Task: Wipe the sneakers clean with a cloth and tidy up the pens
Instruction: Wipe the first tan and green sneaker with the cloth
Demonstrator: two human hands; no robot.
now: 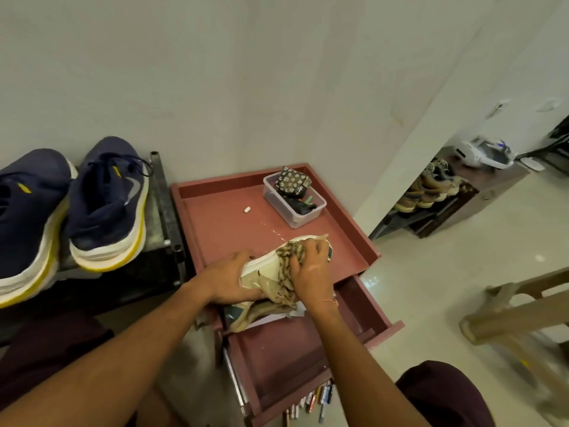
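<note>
while the left hand (224, 280) grips the sneaker (265, 265), the right hand (311, 268) clutches the cloth (288, 256) atop it.

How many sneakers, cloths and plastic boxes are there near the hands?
Navy sneakers: 2
Cream sneaker: 1
Cloth: 1
Clear plastic box: 1
Total: 5
The shoes on the far rack are too blurred to count.
</note>
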